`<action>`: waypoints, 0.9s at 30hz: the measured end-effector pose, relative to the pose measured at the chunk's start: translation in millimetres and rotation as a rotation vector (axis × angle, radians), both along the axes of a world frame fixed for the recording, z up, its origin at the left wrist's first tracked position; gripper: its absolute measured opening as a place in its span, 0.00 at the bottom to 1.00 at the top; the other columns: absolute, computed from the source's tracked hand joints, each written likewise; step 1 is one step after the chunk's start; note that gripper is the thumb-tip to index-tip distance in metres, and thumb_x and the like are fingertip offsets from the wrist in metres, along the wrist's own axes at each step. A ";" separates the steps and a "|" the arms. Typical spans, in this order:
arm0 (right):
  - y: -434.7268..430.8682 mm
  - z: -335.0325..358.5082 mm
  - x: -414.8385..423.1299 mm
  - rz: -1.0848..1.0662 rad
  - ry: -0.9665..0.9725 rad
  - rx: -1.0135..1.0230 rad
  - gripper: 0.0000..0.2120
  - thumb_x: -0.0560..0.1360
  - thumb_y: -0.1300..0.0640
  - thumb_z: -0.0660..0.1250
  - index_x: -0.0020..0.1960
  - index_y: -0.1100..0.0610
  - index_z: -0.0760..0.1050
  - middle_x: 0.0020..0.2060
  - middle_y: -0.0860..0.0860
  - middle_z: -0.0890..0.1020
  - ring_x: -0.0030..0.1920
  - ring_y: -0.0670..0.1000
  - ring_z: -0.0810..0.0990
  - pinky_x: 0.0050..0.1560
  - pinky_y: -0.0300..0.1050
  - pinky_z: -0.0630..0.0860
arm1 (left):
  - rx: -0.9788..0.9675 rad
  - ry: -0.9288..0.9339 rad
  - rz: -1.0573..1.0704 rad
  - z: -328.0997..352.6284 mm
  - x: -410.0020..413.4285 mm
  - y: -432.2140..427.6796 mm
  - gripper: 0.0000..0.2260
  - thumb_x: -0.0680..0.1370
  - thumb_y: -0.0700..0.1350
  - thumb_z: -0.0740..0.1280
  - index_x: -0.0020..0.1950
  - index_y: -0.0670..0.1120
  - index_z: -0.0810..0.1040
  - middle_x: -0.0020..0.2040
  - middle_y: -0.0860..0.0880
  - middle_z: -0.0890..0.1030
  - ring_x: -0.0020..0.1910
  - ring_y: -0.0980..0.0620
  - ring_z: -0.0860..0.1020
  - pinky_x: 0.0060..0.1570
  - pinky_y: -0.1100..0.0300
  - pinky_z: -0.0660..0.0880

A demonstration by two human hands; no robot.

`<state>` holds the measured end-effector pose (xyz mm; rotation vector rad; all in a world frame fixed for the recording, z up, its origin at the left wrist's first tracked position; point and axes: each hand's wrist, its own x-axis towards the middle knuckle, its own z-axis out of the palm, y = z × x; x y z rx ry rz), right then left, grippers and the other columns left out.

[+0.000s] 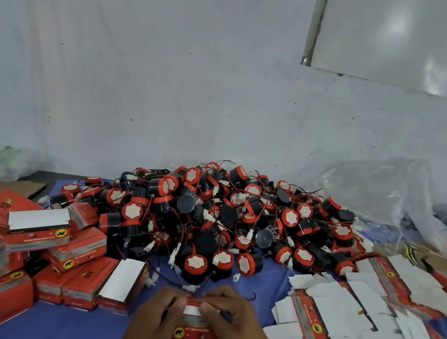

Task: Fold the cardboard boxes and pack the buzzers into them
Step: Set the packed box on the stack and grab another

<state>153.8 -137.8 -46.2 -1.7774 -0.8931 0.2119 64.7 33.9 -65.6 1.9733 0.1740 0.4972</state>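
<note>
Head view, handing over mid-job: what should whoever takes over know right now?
Left hand and right hand: both grip one red box at the near edge, fingers curled over its top flap. Whether a buzzer is inside can't be seen.
Buzzer pile: centre, loose.
Done: folded boxes stacked on the left, some with flaps open.
Left: flat blanks on the right to fold, pile to pack.

no legible text (box [196, 333] print blurred)
</note>
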 end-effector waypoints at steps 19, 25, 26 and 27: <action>4.5 3.6 -7.5 -0.104 0.265 0.111 0.07 0.78 0.50 0.68 0.47 0.49 0.85 0.46 0.52 0.84 0.48 0.48 0.83 0.49 0.39 0.77 | -0.205 0.005 -0.054 12.0 -8.3 -4.7 0.16 0.71 0.58 0.67 0.59 0.63 0.78 0.52 0.61 0.83 0.50 0.66 0.80 0.45 0.72 0.77; -1.9 7.9 -7.2 0.075 0.190 0.162 0.10 0.78 0.52 0.71 0.57 0.50 0.85 0.60 0.47 0.82 0.63 0.48 0.79 0.64 0.44 0.75 | -0.065 -0.025 -0.077 3.9 -7.4 -0.6 0.12 0.74 0.54 0.68 0.57 0.63 0.81 0.62 0.64 0.79 0.62 0.66 0.75 0.62 0.63 0.74; -2.6 7.4 -6.6 0.121 0.176 0.140 0.11 0.78 0.52 0.70 0.59 0.50 0.84 0.62 0.46 0.81 0.65 0.48 0.78 0.66 0.44 0.75 | -0.015 -0.035 -0.074 0.6 -6.8 1.6 0.13 0.75 0.52 0.68 0.59 0.62 0.80 0.65 0.65 0.76 0.65 0.67 0.71 0.64 0.64 0.72; -2.8 7.4 -6.4 0.158 0.158 0.108 0.12 0.79 0.51 0.70 0.61 0.50 0.83 0.65 0.45 0.79 0.66 0.47 0.77 0.67 0.44 0.74 | 0.028 -0.037 -0.075 -2.0 -6.6 3.5 0.13 0.77 0.50 0.69 0.61 0.62 0.79 0.66 0.65 0.74 0.66 0.67 0.70 0.65 0.66 0.71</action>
